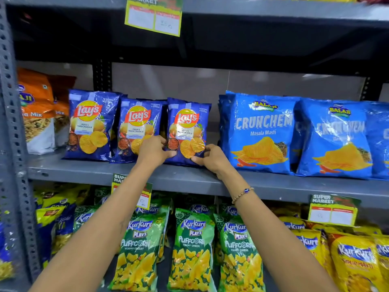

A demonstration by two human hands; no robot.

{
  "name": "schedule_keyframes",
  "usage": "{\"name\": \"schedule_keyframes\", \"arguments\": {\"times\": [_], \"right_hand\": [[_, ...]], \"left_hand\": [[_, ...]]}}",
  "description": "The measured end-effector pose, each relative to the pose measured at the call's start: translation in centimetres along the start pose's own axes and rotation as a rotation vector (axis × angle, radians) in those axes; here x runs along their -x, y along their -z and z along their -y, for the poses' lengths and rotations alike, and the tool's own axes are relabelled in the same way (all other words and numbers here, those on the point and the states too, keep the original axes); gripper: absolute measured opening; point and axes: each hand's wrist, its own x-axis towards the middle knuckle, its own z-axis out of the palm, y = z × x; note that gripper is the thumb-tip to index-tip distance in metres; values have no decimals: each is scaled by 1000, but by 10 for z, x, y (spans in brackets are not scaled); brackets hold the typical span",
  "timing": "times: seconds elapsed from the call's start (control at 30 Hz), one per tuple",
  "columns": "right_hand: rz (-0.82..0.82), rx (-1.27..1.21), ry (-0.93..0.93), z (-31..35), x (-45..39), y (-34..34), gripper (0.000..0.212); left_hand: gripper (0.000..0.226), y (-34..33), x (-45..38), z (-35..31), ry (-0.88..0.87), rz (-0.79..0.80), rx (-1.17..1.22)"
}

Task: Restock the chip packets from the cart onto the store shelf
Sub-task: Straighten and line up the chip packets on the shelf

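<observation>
1. The third blue Lay's packet [188, 131] stands upright on the grey middle shelf [117, 172], just right of two matching Lay's packets [114, 125].
2. Both hands pinch its lower edge: the left hand [154, 151] at its bottom left corner, the right hand [210, 157] at its bottom right.
3. Light blue Crunchem packets [294, 135] stand close on the right.
4. Green Kurkure Puffcorn packets [189, 249] fill the shelf below.

Grey metal shelving [189, 180] seen across frame; perforated upright post [10, 114] at 9 o'clock. Pale back panel [160, 81] lit behind middle tier. Price tag [153, 15] hung at 12 o'clock.
</observation>
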Motion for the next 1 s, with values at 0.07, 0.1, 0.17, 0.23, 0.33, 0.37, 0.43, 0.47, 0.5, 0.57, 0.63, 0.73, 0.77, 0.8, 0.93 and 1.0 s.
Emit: {"name": "schedule_keyframes", "arguments": {"times": [0.07,0.1,0.17,0.23,0.33,0.37,0.43,0.47,0.5,0.57,0.63,0.73,0.77,0.8,0.93,1.0], "right_hand": [[-9,8,7,1,2,1,52],[-14,14,8,1,2,2,52],[-30,27,12,1,3,3,53],[-52,47,25,0,5,4,52],[-59,82,49,-1,7,4,52],[-52,95,59,0,8,5,52],[-38,116,72,2,9,4,52],[-31,123,75,2,9,4,53],[-25,126,75,2,9,4,54],[-18,127,72,2,8,3,55],[-17,127,74,2,7,2,55],[-14,130,73,0,7,1,55],[-12,130,71,0,6,2,55],[-9,128,67,0,7,2,56],[7,122,51,2,10,3,60],[5,124,45,2,12,4,65]], "left_hand": [[64,-3,1,2,-1,-16,2],[64,-5,1,2,-2,-24,2],[64,-8,2,2,-8,-39,13],[65,-10,3,2,-11,-49,23],[65,-14,3,4,-11,-48,31],[64,-15,3,5,-12,-49,30],[62,-16,3,6,-9,-58,32],[61,-16,3,7,-6,-61,33],[61,-16,3,7,-4,-64,31],[61,-17,2,8,-9,-69,15],[58,-18,3,8,-22,-80,0],[52,-21,5,7,-50,-121,-33],[50,-22,7,7,-58,-144,-52],[49,-23,8,6,-66,-172,-75],[44,-25,15,3,-93,-281,-148],[41,-26,18,2,-108,-309,-162]]}}
